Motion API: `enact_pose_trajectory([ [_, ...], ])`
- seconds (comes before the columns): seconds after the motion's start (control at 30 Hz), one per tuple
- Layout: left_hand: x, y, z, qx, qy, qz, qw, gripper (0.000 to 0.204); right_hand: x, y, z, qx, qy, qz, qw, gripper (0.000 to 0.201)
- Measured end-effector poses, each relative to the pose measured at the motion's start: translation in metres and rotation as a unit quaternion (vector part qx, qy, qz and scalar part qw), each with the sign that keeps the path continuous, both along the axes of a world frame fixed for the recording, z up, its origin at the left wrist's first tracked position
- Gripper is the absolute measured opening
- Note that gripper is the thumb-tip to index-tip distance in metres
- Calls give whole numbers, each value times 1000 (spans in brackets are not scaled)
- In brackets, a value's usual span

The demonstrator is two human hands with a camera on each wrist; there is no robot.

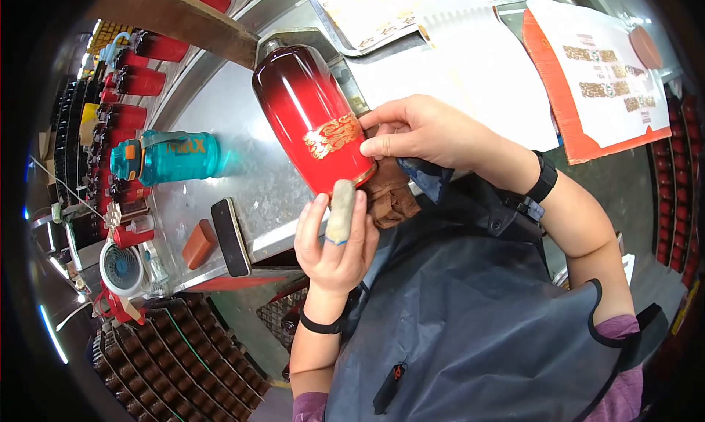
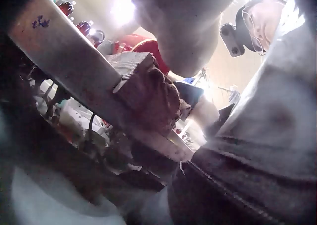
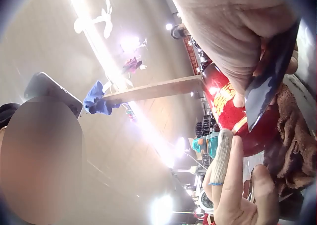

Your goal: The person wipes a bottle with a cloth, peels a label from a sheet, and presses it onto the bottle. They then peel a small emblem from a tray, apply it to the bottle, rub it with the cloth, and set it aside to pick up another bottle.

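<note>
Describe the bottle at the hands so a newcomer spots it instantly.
Find the metal table. At the right hand is a large glossy bottle, dark-necked, red below. Unlike the red ones on the far left, it shows a gold swirling pattern.

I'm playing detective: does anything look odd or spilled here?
Nothing looks spilled or broken. One finger of the left hand wears a pale cover, unlike the others, and the brown cloth by the red bottle is crumpled.

2 forearms [image 1: 312, 352] angled inward; left hand [image 1: 335, 246] extended, right hand [image 1: 433, 132] curled.
</note>
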State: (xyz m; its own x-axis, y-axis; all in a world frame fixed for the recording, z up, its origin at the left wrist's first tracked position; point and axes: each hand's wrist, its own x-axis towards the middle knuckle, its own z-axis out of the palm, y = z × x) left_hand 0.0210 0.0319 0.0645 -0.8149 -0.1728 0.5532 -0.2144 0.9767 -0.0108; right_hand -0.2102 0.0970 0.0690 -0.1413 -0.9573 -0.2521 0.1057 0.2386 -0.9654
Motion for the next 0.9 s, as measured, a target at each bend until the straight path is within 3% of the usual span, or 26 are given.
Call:
enact_pose_trajectory([
  [0.23,-19,7,-5,-25,-9,-31,999,37,2,0,-4,-3,-38,-18,999,40],
  [0.47,7,0,0,69,14,-6,997,39,2,-1,-7,7,6,-10,1000,40],
  [0.63,-16,2,-2,-24,-10,-2,1000,39,0,-2,0,19,7,6,1000,44],
  [0.8,-18,4,1,-31,-27,-15,999,40,-3,-1,3,19,25,3,1000,49],
  [0.9,4,-5,0,29,15,-15,999,40,-3,-2,5,17,33,8,999,51],
])
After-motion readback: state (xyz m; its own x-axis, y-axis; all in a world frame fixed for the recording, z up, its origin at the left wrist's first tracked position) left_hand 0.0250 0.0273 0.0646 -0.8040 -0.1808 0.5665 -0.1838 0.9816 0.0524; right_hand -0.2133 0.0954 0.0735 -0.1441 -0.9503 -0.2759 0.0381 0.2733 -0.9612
